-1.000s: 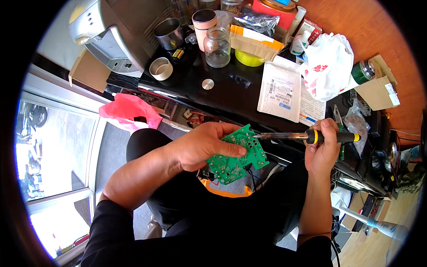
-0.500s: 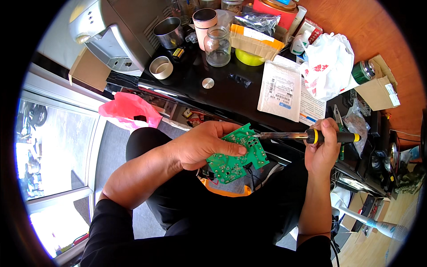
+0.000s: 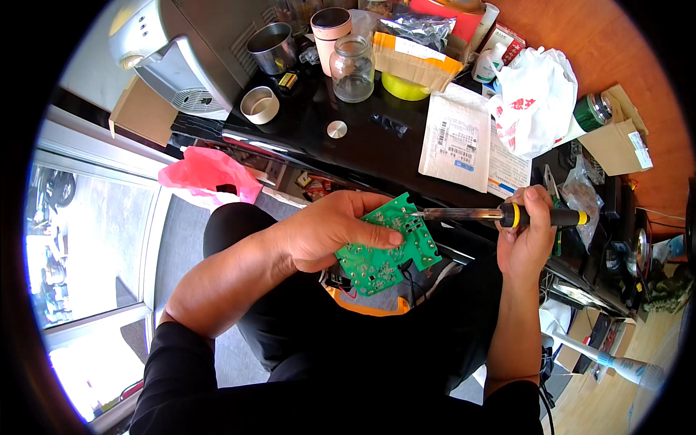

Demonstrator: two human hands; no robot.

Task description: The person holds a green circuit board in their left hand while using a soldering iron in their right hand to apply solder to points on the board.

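Observation:
My left hand (image 3: 330, 233) grips the left edge of a green circuit board (image 3: 380, 264), its thumb lying across the face and the other fingers hidden behind. The board is tilted above my lap, its solder joints facing up. From the right, my right hand (image 3: 523, 235) is closed round the black and yellow handle of a soldering iron (image 3: 464, 214). The iron lies almost level, and its thin tip reaches the upper part of the board. Whether the tip touches a joint is too small to tell. Black wires (image 3: 412, 283) show just below the board.
Beyond my hands a black table (image 3: 304, 148) holds a glass jar (image 3: 353, 72), a metal cup (image 3: 260, 106), a white mailer envelope (image 3: 454, 141) and a white plastic bag (image 3: 533, 101). A pink bag (image 3: 206, 174) hangs by an open drawer at left. Something orange (image 3: 362, 304) sits under the board.
The whole view has shifted slightly, so the table things sit a little higher. Both hands keep their holds, and the iron's tip stays at the upper part of the board.

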